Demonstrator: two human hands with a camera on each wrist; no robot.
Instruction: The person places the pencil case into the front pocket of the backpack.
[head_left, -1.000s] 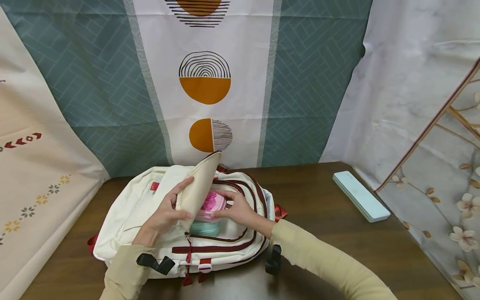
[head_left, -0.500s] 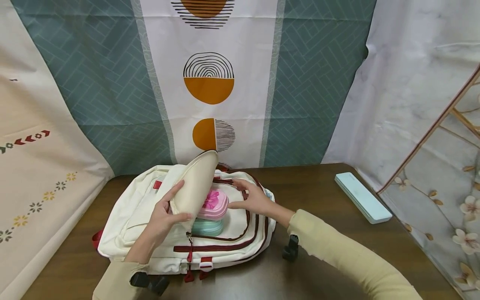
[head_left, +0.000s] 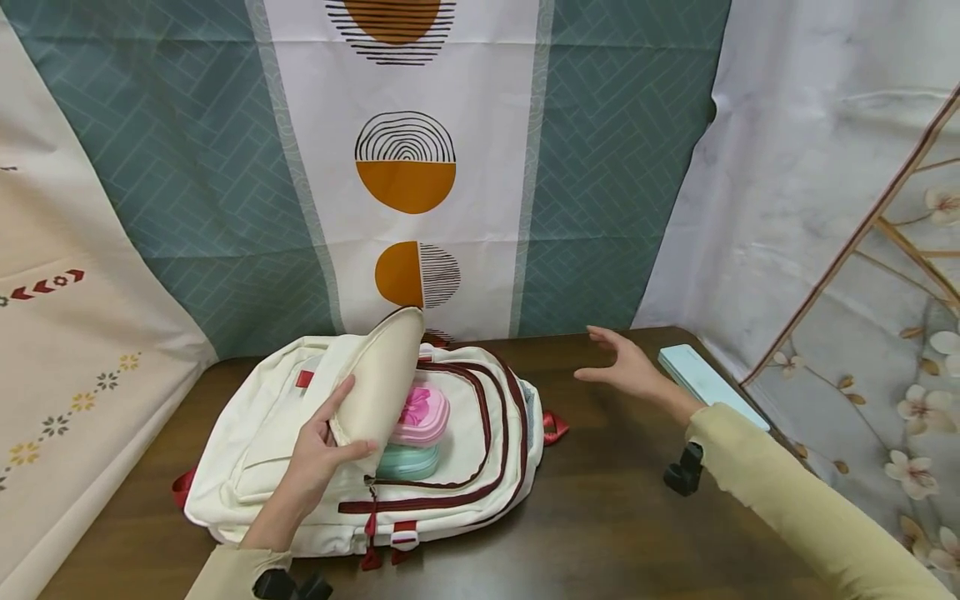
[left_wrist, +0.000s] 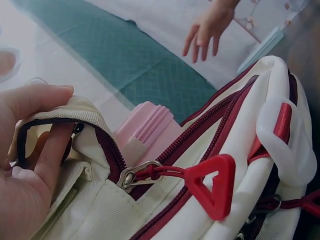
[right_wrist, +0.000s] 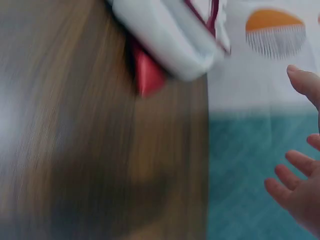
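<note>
A white backpack with dark red zippers lies on the table, its front pocket unzipped. My left hand pinches the pocket's flap and holds it folded back to the left. Inside the pocket a pink case with a darker pink bow sits on top of a mint-green case. In the left wrist view, thumb and fingers curl round the flap's edge, near a red triangular zipper pull. My right hand is in the air over the table right of the backpack, fingers spread, holding nothing.
A flat light-blue box lies at the table's back right, close to my right hand. Patterned cloths hang behind the dark wooden table and at both sides. A red strap sticks out from the backpack's right end.
My right hand has let go of the pink case, left the pocket and moved right toward the light-blue box. My left hand still holds the flap back.
</note>
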